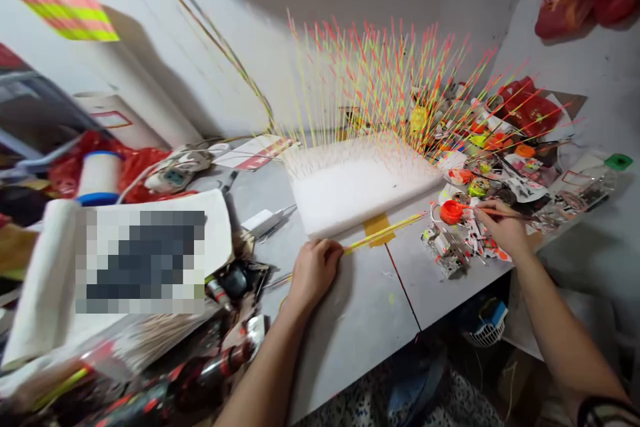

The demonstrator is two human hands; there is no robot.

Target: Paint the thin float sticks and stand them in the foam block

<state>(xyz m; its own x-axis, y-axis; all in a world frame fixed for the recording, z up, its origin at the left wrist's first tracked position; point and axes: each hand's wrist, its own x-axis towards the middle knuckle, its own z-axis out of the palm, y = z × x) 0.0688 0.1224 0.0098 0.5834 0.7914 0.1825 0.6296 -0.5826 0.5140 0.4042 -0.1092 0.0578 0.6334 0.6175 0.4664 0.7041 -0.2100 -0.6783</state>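
My left hand is closed around a bundle of thin yellow sticks that lies along the front edge of a white foam block. The block bristles with several upright sticks painted yellow and neon orange. My right hand pinches a thin brush whose tip reaches toward a small orange cap on the table. A strip of yellow tape sits under the block's front edge.
Paint pots, lids and scraps crowd the right of the grey table. A white roll and paper and dark bottles fill the left. A basket sits below the table's edge. Red bags lie at the back right.
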